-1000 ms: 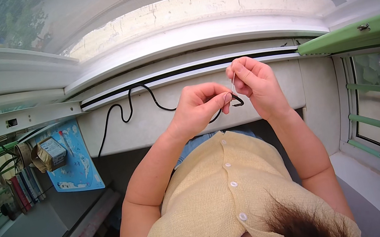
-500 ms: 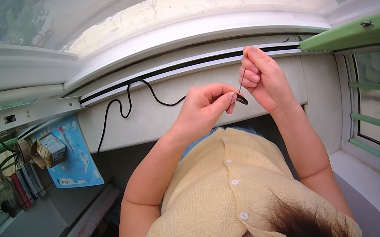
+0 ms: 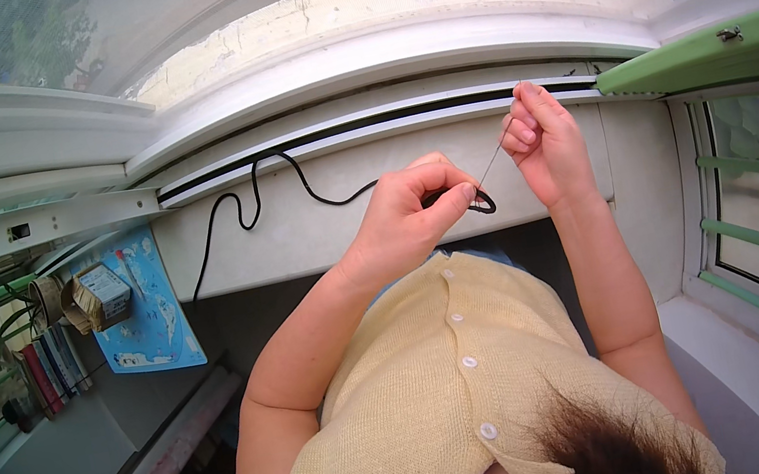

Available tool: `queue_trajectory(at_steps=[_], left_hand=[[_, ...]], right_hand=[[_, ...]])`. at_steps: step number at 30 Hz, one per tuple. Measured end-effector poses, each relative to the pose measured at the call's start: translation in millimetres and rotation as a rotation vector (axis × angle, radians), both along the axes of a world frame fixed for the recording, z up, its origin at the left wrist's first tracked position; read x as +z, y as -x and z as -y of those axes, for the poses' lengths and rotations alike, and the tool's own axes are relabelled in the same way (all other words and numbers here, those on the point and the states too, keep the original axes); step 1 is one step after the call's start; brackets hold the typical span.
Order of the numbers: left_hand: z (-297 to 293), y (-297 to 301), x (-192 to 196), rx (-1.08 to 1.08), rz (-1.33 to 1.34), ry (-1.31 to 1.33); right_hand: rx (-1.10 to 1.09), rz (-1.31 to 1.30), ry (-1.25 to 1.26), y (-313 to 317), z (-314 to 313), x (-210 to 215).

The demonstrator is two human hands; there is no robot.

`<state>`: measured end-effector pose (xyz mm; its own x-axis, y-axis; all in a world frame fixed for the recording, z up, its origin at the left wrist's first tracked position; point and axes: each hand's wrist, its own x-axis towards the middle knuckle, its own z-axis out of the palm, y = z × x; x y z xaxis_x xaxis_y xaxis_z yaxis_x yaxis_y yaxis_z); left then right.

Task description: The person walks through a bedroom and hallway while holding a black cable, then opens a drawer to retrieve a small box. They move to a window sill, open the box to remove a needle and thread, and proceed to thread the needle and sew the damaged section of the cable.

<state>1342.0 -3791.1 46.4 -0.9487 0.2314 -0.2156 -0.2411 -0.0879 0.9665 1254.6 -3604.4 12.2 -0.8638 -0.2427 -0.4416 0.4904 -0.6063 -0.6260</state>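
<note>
A black cord (image 3: 256, 186) winds over the white sill and ends up in my left hand (image 3: 411, 211). Thumb and index finger pinch it there, and a small black loop (image 3: 488, 209) of it sticks out past the fingertips. From beside the loop a thin grey thread (image 3: 494, 159) runs taut up to my right hand (image 3: 548, 141). That hand is raised to the right, its thumb and index finger pressed together on the thread, the other fingers curled. How the thread joins the cord is hidden by my left fingers.
Ahead lies the window's sliding track (image 3: 360, 129), along the white sill (image 3: 460, 233). A green window frame (image 3: 709, 59) juts in at the right. At the left are a blue printed sheet (image 3: 146, 324), a small cardboard box (image 3: 105, 293) and several upright books (image 3: 57, 365).
My right hand has moved up and to the right, drawing out more thread. The loop by my left fingertips looks wider. My left hand has barely shifted.
</note>
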Motion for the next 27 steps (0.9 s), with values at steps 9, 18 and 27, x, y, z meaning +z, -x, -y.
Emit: queue_trajectory(at_steps=[9,18,27], left_hand=[[-3.3,-7.1,9.7,-0.028,-0.004,0.064],[-5.2,-11.0,6.5,-0.051,0.011,0.06],[-5.6,-13.1,8.4,-0.041,-0.094,0.102]], right_hand=[[-0.164,0.017,-0.03,6.9,-15.5,-14.0],[-0.279,-0.009,0.021,10.0,-21.0,-14.5],[-0.308,0.065,-0.005,14.2,-31.7,-31.7]])
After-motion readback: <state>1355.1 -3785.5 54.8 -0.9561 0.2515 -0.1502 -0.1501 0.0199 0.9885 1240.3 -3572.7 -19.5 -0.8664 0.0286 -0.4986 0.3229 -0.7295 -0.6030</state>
